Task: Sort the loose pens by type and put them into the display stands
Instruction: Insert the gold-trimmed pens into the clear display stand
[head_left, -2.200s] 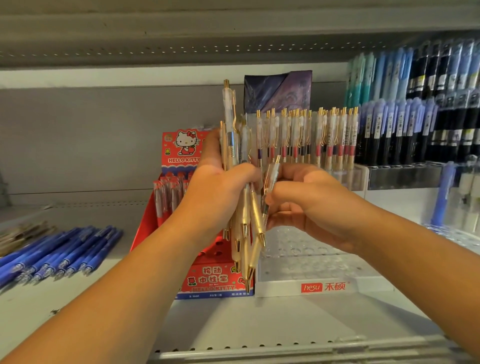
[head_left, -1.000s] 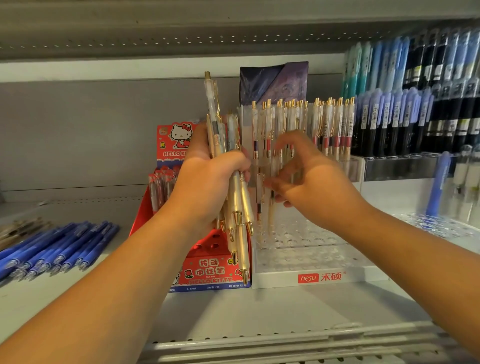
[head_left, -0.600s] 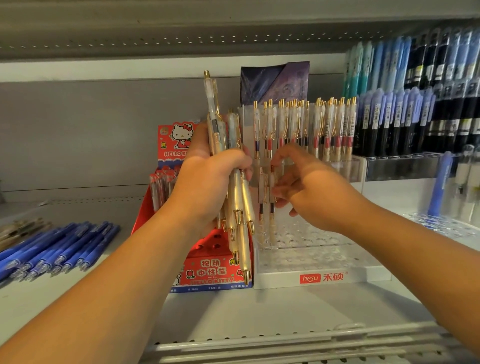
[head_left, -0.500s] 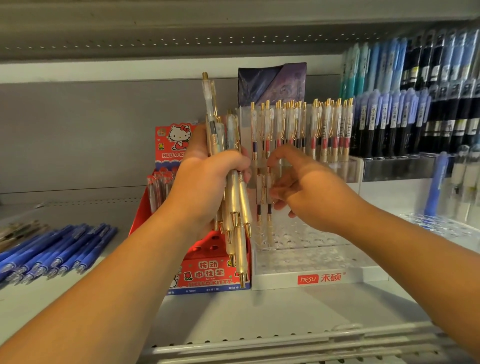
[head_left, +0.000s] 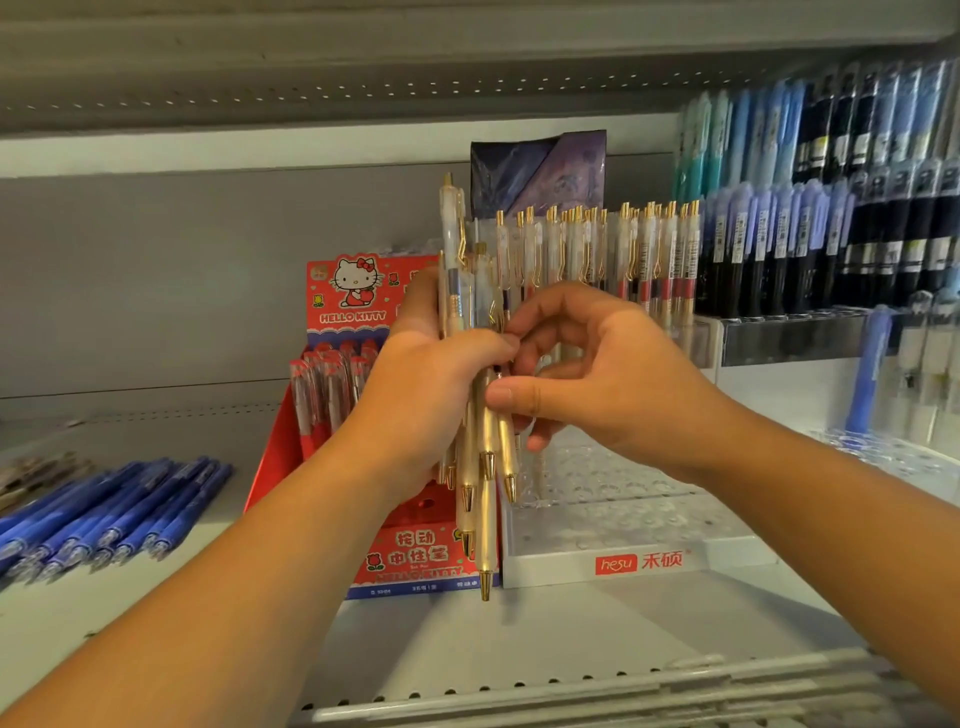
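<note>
Right hand (head_left: 613, 384) returned to pens (head_left: 487, 431) above shelf (head_left: 571, 639).

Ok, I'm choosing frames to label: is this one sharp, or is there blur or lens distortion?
Head view: the left hand, right hand and gold pens are sharp; at its far right the dark pens look soft and smeared; the shelf edge bows from the wide lens.

Clear stand (head_left: 623, 525): front rows open from above. Obstructions: pen bundle (head_left: 485, 467) hanging across its left edge, filled rear pen row (head_left: 644, 249), Hello Kitty box (head_left: 353, 296) just beside.
</note>
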